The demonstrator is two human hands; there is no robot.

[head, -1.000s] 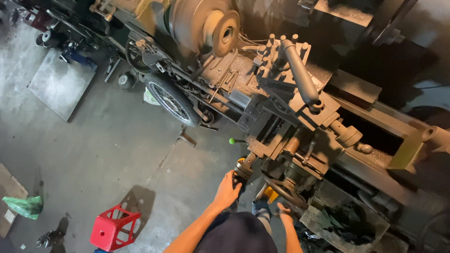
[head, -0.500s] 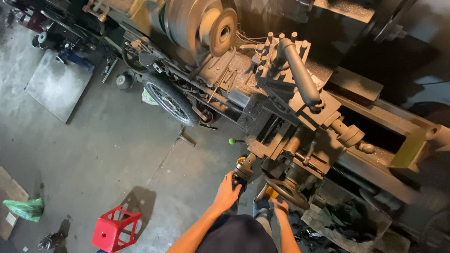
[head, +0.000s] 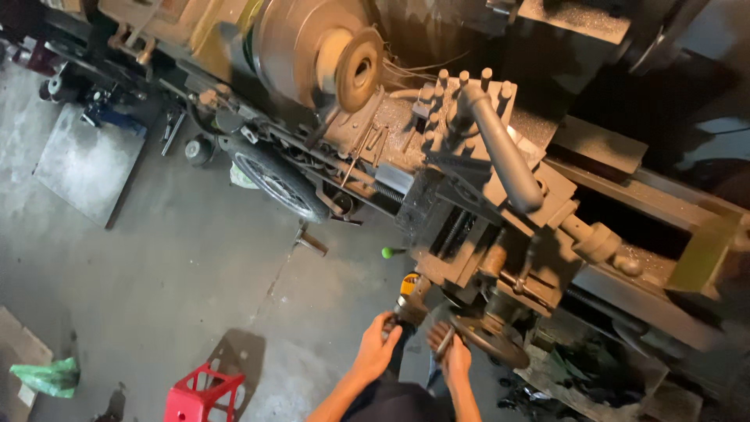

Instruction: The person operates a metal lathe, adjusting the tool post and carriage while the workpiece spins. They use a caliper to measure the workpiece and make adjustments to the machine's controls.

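I look down on a large, dark metal lathe point(head: 500, 195) with a round chuck point(head: 320, 55) holding a disc-shaped workpiece point(head: 358, 69). My left hand point(head: 377, 344) grips a dark lever handle point(head: 406, 309) at the front of the carriage. Just right of it, my right hand point(head: 453, 352) is closed on the small grip of the round handwheel point(head: 492, 340). A long grey lever point(head: 504, 156) lies on top of the tool post. A green-knobbed lever point(head: 387, 252) sticks out just above my hands.
A motorbike wheel point(head: 277, 184) leans at the lathe's left side. A grey metal plate point(head: 82, 164) lies on the concrete floor, a red plastic stool point(head: 195, 395) stands lower left, and a green bag point(head: 47, 377) lies at the left edge. Scrap fills a bin point(head: 594, 375) lower right.
My right hand moved up from beside my body onto the handwheel. My left hand stayed on the lever handle. The view has shifted slightly.
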